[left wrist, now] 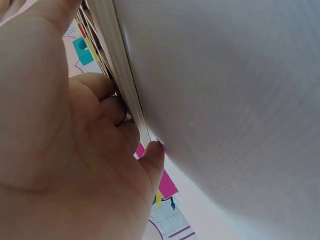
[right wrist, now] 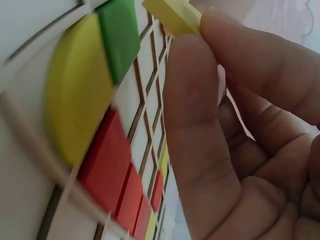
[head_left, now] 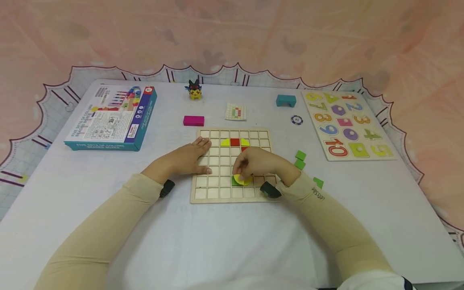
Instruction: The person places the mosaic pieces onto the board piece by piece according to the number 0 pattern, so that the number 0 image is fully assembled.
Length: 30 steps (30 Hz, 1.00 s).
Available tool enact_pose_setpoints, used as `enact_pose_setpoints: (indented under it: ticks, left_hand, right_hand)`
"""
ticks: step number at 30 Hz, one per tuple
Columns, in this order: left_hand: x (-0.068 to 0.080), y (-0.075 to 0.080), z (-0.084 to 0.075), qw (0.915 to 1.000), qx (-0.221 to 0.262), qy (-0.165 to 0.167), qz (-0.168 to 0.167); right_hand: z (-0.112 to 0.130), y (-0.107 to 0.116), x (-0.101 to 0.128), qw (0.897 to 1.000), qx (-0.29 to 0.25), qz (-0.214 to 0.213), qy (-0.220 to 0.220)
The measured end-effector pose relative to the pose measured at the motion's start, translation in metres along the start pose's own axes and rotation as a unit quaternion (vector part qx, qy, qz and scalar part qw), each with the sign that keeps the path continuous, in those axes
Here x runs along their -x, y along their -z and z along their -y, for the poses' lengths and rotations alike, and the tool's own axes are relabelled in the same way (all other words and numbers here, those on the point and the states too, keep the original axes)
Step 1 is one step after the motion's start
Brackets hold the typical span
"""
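A light wooden grid board [head_left: 214, 201] lies on the white table. My left hand [head_left: 186, 157] rests spread on its left edge, the fingers on the board. Over its lower middle, my right hand [head_left: 262, 161] pinches a yellow piece [right wrist: 175, 15] between thumb and finger. Below that piece, a green square [right wrist: 120, 42], a yellow rounded piece [right wrist: 75, 95] and a red square [right wrist: 107, 162] sit in the grid. Near the board's top, a red square [head_left: 235, 142] stands between two yellow rounded pieces [head_left: 225, 142]. My right hand hides part of the grid.
Several green squares [head_left: 300, 155] lie right of the board. Beyond it are a magenta block [head_left: 193, 121], a pattern card [head_left: 236, 112], a small yellow figure [head_left: 195, 93], a teal arch block [head_left: 286, 100] and a chip [head_left: 297, 120]. A box [head_left: 108, 125] and a number board [head_left: 349, 127] flank them.
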<state>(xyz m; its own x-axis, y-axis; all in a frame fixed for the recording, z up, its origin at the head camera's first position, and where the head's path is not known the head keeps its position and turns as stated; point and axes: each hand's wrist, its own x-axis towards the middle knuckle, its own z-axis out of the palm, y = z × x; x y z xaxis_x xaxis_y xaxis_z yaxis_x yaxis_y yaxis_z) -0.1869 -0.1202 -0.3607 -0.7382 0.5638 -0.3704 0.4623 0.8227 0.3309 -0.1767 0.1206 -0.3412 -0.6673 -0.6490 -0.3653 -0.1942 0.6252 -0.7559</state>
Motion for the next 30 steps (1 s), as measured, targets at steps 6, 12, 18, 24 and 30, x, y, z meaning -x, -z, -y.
enact_pose_setpoints:
  ticks: [6,12,18,24,30]
  left_hand:
    - [0.001,0.000,0.000,1.0000,0.003,-0.004,-0.004]
    - [0.001,0.002,-0.001,0.9999,0.000,-0.013,-0.007]
    - [0.001,0.002,0.000,0.9999,-0.004,-0.012,-0.006]
    - [0.000,0.001,0.001,0.9999,-0.005,-0.009,-0.005]
    - [-0.001,0.001,0.002,1.0000,-0.001,-0.009,-0.003]
  right_hand:
    - [0.010,-0.007,-0.020,1.000,-0.003,0.025,0.000]
    - [0.015,-0.014,-0.032,0.999,0.029,0.043,0.000]
    - [0.017,-0.017,-0.035,0.998,0.055,0.029,-0.024]
    - [0.019,-0.019,-0.033,0.996,0.083,0.018,-0.035]
    - [0.019,-0.017,-0.029,0.997,0.077,0.010,-0.023]
